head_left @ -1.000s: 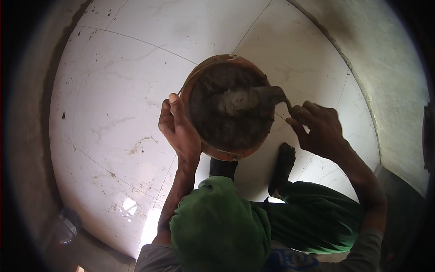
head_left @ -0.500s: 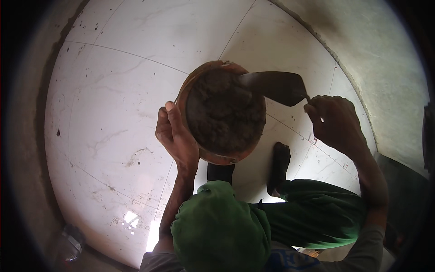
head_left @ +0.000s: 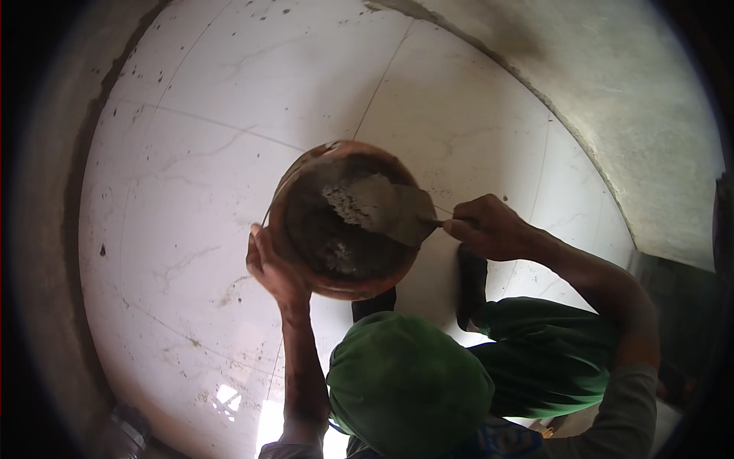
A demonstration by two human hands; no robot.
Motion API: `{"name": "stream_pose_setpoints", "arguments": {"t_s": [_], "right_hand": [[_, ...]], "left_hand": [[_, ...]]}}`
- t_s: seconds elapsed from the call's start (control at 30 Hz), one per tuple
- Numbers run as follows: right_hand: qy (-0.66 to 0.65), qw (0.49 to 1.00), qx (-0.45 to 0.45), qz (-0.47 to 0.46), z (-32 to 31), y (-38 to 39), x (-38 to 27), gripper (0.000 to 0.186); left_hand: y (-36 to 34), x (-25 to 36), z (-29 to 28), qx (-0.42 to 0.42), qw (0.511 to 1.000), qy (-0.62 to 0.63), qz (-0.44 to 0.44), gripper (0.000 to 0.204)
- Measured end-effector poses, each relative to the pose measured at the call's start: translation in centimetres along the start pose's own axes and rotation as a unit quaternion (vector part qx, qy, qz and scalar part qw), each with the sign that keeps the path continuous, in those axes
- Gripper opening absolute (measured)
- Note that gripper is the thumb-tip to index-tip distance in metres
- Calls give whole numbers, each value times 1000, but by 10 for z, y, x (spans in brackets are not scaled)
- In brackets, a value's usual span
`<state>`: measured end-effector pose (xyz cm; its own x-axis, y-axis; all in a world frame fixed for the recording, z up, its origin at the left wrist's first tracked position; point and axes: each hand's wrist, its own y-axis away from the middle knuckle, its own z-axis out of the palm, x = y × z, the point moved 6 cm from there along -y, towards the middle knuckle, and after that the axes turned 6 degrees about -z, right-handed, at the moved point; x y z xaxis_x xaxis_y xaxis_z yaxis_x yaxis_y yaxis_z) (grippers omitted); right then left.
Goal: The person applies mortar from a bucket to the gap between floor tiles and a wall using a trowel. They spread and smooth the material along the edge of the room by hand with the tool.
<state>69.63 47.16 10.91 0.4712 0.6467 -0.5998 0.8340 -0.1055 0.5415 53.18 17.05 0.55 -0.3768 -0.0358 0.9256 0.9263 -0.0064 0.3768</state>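
Note:
A round orange-brown bucket (head_left: pixel 348 290) stands in front of me with dark grey mortar (head_left: pixel 304 226) inside. Around its left side my left hand (head_left: pixel 273 268) is closed, gripping the wall near the rim. My right hand (head_left: pixel 489 226) is shut on the thin handle of a pointing trowel (head_left: pixel 414 216) from the right. The trowel's broad blade reaches over the right part of the bucket's mouth. A paler, rough clump of mortar lies at the blade's far end. Motion blurs the bucket's contents, so I cannot tell how deep the blade sits.
White marbled floor tiles (head_left: pixel 183 222) with dark specks spread around the bucket. A bare grey wall (head_left: pixel 612 99) curves along the right, and another wall edge runs down the left. My dark-shod foot (head_left: pixel 472 283) and green-trousered leg (head_left: pixel 550 356) are close by on the near right.
The bucket has shifted left and nearer to me along with my left hand. My right hand has come in leftward and nearer, and a paler clump now shows by the trowel blade.

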Motion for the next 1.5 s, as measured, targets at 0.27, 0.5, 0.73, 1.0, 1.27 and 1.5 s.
{"name": "stream_pose_setpoints", "arguments": {"t_s": [0.27,0.5,0.73,1.0,1.27,1.5], "right_hand": [[-68,997,23,-20,-51,-3,28,39],[-46,999,-4,-18,-143,-16,66,34],[-149,986,-51,50,-233,-113,198,37],[-171,985,24,4,-202,-201,237,37],[55,969,239,-22,-221,-184,280,35],[302,895,329,-4,-257,-204,329,31]], "left_hand": [[-9,-9,-8,-18,999,-29,-18,47],[-13,-13,-19,57,993,-93,-48,59],[-19,-17,-33,120,968,-219,-8,56],[-7,-13,-9,196,965,-171,-26,55],[-2,-2,-7,188,948,-257,-6,57],[-16,-14,-19,179,965,-192,-3,55]]}}
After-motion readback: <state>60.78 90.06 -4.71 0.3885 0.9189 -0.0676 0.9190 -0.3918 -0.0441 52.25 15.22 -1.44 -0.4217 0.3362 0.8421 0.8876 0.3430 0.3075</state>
